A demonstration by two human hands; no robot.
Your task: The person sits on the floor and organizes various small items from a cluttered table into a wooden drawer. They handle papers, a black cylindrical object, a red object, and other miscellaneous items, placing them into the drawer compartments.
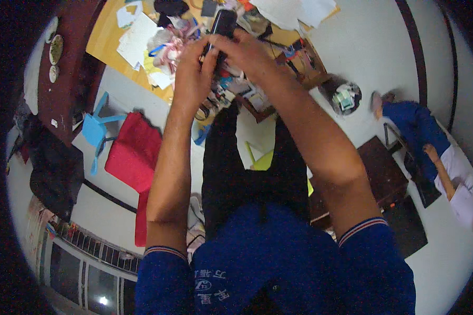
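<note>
A dark, glossy, elongated object, perhaps a phone [224,24], is held upright between both hands over a cluttered wooden table [106,35]. My left hand [195,69] grips its lower left side, the fingers bent around it. From the right, my right hand [238,49] reaches across it, fingers over its lower part. Which finger presses where is hard to tell. Left of the hands lie crumpled pink and clear plastic bags [171,47] and white paper sheets [138,39]. Small mixed items [224,92] fill a wooden drawer or tray just below the hands.
A red-covered chair [136,145] and a blue stool [94,130] stand at the left. At the right are a bin with litter [345,98], a dark wooden cabinet [382,169] and a seated person [418,134]. Dishes [56,49] sit on a dark red table.
</note>
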